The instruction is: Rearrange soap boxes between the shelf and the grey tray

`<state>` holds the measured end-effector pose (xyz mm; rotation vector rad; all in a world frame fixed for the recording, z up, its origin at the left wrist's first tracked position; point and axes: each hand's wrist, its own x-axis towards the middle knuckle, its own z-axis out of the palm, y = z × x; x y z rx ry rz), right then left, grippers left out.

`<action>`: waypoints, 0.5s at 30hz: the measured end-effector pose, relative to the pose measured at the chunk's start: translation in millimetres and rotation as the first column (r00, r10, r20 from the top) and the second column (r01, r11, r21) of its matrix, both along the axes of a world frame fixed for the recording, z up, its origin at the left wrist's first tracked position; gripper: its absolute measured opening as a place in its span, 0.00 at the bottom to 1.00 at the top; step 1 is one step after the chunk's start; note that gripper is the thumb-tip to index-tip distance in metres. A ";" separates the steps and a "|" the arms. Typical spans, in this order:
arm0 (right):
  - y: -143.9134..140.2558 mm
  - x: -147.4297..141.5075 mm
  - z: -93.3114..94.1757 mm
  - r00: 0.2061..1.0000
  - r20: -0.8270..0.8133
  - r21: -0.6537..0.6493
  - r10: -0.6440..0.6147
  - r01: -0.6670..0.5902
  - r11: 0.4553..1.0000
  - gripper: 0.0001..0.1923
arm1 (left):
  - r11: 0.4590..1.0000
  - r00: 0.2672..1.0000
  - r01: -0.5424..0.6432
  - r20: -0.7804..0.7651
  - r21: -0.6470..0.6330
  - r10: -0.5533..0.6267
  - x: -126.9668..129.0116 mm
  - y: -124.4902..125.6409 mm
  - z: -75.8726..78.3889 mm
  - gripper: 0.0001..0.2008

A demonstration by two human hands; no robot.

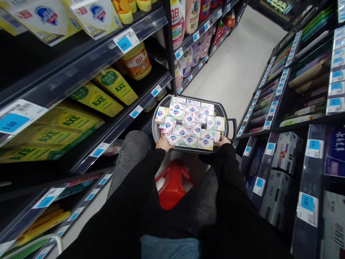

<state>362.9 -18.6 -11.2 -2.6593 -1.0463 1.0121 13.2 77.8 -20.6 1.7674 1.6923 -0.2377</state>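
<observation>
1. "AXE" in green letters stands on the yellow refill pouches (114, 85) lying on the left middle shelf, and again on the yellow pouches (64, 124) nearer along that shelf.
2. "立白" stands on the orange-labelled bottle (137, 62) farther along that shelf, and on the pink-white bottle (178, 21) beyond the upright.
3. The price tag (126, 40) on the upper left shelf edge reads "4.50".
4. The near price label (16, 117) reads, as far as legible, "5.00".
5. The print on the soap boxes (190, 124) in the grey basket is too small to read.
</observation>
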 end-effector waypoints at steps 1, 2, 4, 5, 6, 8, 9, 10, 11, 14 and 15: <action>0.3 -5.4 2.9 0.999 0.033 -0.036 0.013 -0.011 0.999 0.29 | 1.000 1.000 0.006 -0.016 -0.008 -0.007 0.7 -0.1 0.8 0.42; 0.7 -11.0 5.7 0.997 0.073 -0.072 0.028 -0.022 0.997 0.32 | 1.000 0.999 0.017 -0.037 -0.019 -0.018 1.5 -0.1 1.6 0.41; 1.9 -21.3 10.7 0.987 0.151 -0.122 0.057 -0.039 0.992 0.33 | 0.999 0.997 0.033 -0.067 -0.031 -0.035 2.8 0.0 2.8 0.41; 2.9 -25.4 12.6 0.982 0.179 -0.130 0.063 -0.040 0.991 0.32 | 0.999 0.997 0.035 -0.071 -0.032 -0.037 3.4 0.1 3.0 0.41; 4.0 -28.6 14.1 0.977 0.202 -0.130 0.064 -0.038 0.991 0.30 | 0.999 0.997 0.036 -0.070 -0.033 -0.038 3.8 0.3 2.9 0.41; 6.6 -32.0 15.7 0.971 0.234 -0.131 0.055 -0.025 0.991 0.26 | 0.999 0.998 0.030 -0.059 -0.033 -0.032 4.2 0.8 1.7 0.43; 7.9 -32.5 16.0 0.968 0.244 -0.134 0.051 -0.018 0.991 0.25 | 0.999 0.998 0.025 -0.053 -0.034 -0.027 4.3 1.0 0.5 0.44; 9.1 -32.5 16.0 0.966 0.252 -0.138 0.050 -0.016 0.990 0.24 | 0.999 0.999 0.019 -0.049 -0.035 -0.021 4.2 1.2 -0.9 0.44; 10.1 -32.3 16.0 0.965 0.258 -0.141 0.054 -0.018 0.990 0.23 | 0.999 0.999 0.015 -0.046 -0.033 -0.016 4.1 1.2 -2.4 0.44; 12.0 -32.5 17.0 0.960 0.273 -0.146 0.061 -0.022 0.989 0.22 | 1.000 0.999 0.007 -0.035 -0.016 -0.008 3.5 1.1 -7.0 0.44; 12.2 -33.3 17.9 0.958 0.281 -0.146 0.060 -0.019 0.989 0.22 | 1.000 1.000 0.004 -0.026 -0.010 -0.005 3.2 0.9 -8.2 0.44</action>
